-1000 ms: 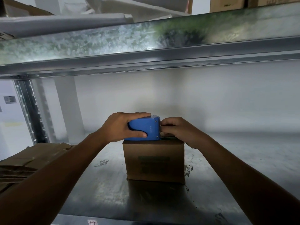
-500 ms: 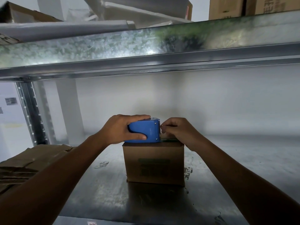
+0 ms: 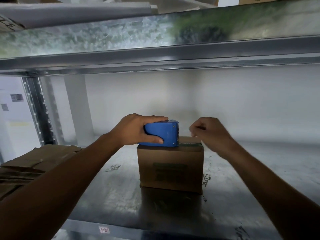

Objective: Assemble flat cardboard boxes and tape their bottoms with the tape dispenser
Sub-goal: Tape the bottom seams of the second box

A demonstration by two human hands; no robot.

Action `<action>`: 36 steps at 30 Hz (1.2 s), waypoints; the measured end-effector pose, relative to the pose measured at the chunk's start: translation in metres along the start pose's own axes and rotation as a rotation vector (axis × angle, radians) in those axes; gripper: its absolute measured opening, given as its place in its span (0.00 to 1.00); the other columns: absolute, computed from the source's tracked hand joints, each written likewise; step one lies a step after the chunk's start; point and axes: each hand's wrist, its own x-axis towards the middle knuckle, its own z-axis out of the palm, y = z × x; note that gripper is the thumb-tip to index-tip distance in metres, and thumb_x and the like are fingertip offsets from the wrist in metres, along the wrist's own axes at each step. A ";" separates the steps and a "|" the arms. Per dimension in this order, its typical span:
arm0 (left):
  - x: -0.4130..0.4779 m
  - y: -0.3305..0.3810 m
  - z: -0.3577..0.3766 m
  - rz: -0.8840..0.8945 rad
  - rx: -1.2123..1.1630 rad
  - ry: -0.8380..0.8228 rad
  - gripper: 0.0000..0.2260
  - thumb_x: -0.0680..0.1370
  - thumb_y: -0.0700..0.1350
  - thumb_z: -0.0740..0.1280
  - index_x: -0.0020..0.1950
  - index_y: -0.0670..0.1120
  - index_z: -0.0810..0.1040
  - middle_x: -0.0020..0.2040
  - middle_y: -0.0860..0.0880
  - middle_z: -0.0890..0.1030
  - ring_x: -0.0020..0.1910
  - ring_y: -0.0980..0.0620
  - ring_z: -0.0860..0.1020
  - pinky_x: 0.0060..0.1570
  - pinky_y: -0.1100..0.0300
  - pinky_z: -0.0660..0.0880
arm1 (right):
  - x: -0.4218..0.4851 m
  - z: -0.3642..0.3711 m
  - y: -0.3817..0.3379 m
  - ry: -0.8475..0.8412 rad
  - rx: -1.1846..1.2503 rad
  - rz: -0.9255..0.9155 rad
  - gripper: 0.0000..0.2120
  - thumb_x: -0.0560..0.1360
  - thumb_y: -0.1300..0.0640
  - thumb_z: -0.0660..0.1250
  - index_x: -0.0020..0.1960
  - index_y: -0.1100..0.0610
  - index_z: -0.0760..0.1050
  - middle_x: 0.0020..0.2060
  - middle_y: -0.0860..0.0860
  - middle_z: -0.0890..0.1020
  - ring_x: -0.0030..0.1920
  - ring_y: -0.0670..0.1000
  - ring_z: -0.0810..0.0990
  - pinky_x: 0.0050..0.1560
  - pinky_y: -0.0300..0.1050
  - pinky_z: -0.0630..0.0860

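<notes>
Atop the box [image 3: 170, 168] (on a shelf [image 3: 103, 196]), the left hand [image 3: 133, 130] grips the tape dispenser [image 3: 164, 134]; the right hand [image 3: 210, 134] curls, grip unclear.

A storeroom: galvanised steel racking [image 3: 155, 56] and stacked flattened cardboard boxes [image 3: 26, 167].

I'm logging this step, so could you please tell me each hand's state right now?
Left hand: grips the tape dispenser resting on the box.
Right hand: fingers pinched, blurred; whether they hold anything cannot be told.
</notes>
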 end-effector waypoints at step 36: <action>-0.001 -0.004 0.004 0.040 0.001 0.057 0.33 0.71 0.61 0.72 0.75 0.57 0.71 0.60 0.57 0.80 0.53 0.53 0.81 0.56 0.58 0.79 | -0.025 -0.017 0.054 -0.102 0.504 0.592 0.04 0.76 0.58 0.75 0.44 0.58 0.85 0.31 0.50 0.81 0.32 0.50 0.75 0.41 0.47 0.81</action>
